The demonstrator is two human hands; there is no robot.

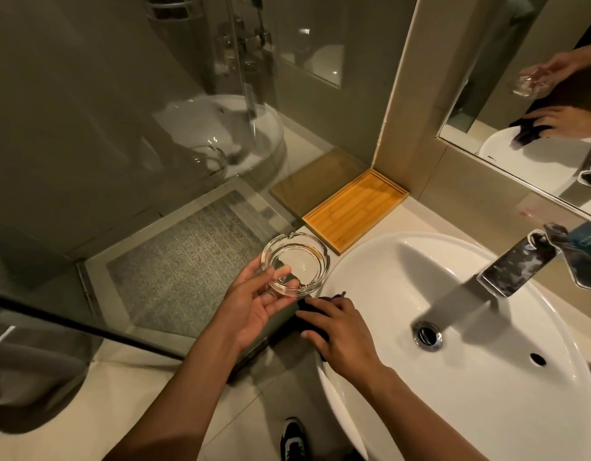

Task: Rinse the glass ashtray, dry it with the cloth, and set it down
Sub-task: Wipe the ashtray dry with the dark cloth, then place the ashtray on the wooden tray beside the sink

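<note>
My left hand has its fingers curled round the ashtray, held mouth-up and slightly tilted beside the sink, nothing in it. My right hand presses the dark cloth on the sink rim, fingers half bent. Wooden tray behind sits bare.

Left hand cupped, fingers gripping; right hand pressed palm-down.

Tray left of sink — faucet behind.
</note>
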